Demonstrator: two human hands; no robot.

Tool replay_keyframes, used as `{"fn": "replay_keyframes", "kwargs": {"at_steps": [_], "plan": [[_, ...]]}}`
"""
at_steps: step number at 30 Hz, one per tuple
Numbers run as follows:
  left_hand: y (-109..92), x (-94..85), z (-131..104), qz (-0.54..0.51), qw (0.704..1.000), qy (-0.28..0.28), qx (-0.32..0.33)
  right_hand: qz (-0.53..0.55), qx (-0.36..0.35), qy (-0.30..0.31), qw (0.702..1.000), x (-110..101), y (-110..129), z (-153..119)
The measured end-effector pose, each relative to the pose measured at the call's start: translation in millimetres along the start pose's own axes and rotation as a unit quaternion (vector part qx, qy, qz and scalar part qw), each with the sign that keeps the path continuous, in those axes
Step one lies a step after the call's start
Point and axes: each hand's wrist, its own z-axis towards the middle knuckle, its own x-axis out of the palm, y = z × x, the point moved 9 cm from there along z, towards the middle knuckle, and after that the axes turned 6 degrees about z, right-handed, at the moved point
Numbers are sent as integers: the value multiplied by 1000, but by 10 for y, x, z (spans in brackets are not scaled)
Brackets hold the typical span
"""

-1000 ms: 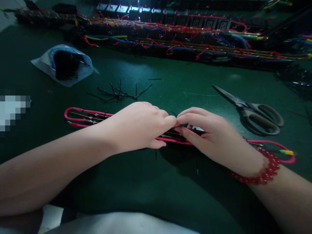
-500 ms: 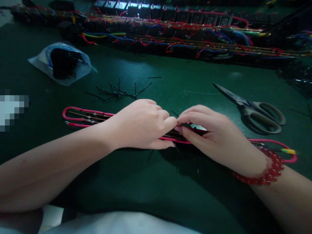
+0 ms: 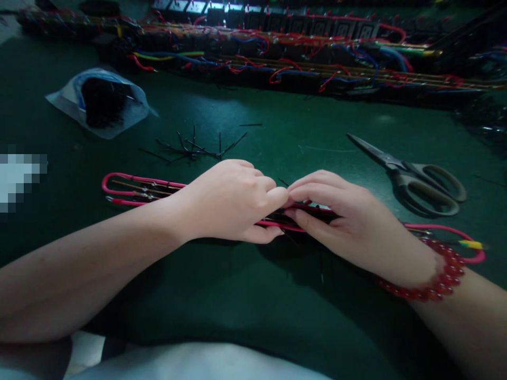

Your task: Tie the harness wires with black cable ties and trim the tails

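A long narrow strip with metal rails and a thick red wire (image 3: 130, 177) looped round its ends lies crosswise under both hands. My left hand (image 3: 237, 203) is closed over its middle, the thumb along the near edge and the other fingers curled. Meeting it at the fingertips, my right hand (image 3: 340, 211) has its thumb and fingers drawn together over the strip. What those fingertips pinch is hidden. Thin dark ends stick out beside the fingers. A yellow-green sleeve (image 3: 471, 245) marks the wire near its right end.
Scissors (image 3: 412, 177) lie to the right, behind my right hand. Loose thin black ties (image 3: 192, 150) are scattered behind the strip. An open clear bag (image 3: 106, 103) at the back left holds a black bundle. Long wired socket strips (image 3: 277, 58) span the back of the green table (image 3: 237, 295).
Both hands stay over the middle of the strip. The right thumb and fingers have shifted very slightly at the pinch, and the thin dark end by the left thumb has changed angle.
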Motion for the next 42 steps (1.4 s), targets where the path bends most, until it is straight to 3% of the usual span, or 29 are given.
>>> {"fn": "replay_keyframes", "kwargs": {"at_steps": [42], "plan": [[134,109,3,-112,991,33,-58,23,31,-11,999,-24,-5,-32]]}}
